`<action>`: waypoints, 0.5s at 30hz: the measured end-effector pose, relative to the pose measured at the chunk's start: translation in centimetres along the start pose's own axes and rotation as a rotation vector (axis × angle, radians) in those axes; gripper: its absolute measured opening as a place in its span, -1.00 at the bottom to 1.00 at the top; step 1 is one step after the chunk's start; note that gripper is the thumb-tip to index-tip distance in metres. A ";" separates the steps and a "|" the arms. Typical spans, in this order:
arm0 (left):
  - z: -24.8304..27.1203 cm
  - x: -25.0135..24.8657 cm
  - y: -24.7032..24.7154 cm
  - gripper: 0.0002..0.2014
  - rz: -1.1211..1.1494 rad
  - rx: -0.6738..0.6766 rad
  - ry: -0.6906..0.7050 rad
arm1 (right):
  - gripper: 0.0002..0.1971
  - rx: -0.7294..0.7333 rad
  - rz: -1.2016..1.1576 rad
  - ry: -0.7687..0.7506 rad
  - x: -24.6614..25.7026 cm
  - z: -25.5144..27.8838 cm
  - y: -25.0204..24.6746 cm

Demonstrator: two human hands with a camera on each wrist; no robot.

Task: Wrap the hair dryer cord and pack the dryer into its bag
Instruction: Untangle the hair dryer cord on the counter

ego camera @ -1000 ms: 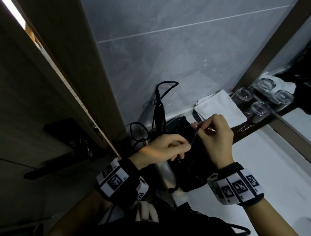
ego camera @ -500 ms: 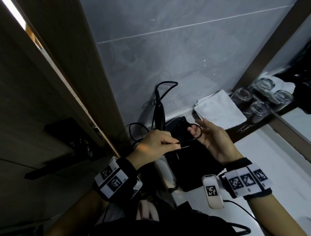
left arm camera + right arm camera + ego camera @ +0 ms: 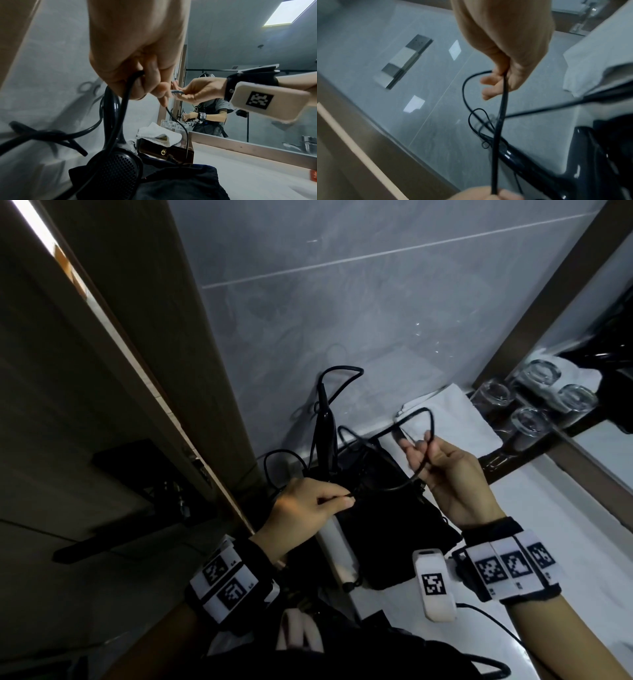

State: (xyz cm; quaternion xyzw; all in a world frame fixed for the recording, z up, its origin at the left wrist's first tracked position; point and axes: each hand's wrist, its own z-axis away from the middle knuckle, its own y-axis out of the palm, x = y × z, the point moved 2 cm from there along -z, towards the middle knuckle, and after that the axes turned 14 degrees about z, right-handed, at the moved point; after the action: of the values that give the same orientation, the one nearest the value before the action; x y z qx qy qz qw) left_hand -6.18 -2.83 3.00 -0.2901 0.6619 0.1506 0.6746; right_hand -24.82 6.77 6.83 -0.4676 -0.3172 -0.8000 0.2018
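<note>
Hair dryer [image 3: 113, 174] lies on the white table [image 3: 565, 542] against the tiled wall, its grilled rear end poking out beside the black bag [image 3: 387, 529], so by our reading it is not yet packed. We note the cord [image 3: 416, 419] running in slack between the two hands: the left hand [image 3: 305, 508] is closed in a pinch on one stretch low over the bag, with another thicker strand passing up into its palm in the left wrist view, while the right hand [image 3: 452, 474] is raised with its fingers curled round a loop of cord that stands up above them. We judge the main risk to be tangling: several loose loops lie crossed behind the dryer by the wall, and pulling the held length taut could draw them into a knot or drag the dryer along the table. A second risk is the loop slipping off the right fingers, since the hold there looks light. The glasses [image 3: 527, 422] and folded white towel [image 3: 455, 419] stand near the right hand, and a wide sweep of the cord might catch them. Against the picture half a second earlier, we find the right hand lifted and drawn away from the left, and the small loop between them opened into a longer, taller span; the left hand has barely shifted
</note>
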 end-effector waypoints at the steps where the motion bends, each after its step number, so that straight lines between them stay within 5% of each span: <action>1: 0.0 0.0 0.0 -0.88 -0.008 0.002 -0.007 | -0.73 -0.020 -0.069 0.023 -0.2 0.1 0.0; 8: -0.4 -0.4 0.5 -0.69 -0.022 0.138 -0.152 | -0.81 0.105 0.161 -0.042 -1.8 1.2 -0.3; 15: -2.4 -3.9 1.4 -0.69 0.544 0.037 -0.244 | -0.90 0.397 0.382 -0.115 -3.0 2.8 0.2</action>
State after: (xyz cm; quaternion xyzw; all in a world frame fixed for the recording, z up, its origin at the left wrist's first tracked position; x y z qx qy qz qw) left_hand -9.21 -2.43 6.62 -0.0692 0.6319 0.3476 0.6892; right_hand -21.49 8.67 5.26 -0.5147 -0.3847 -0.6418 0.4184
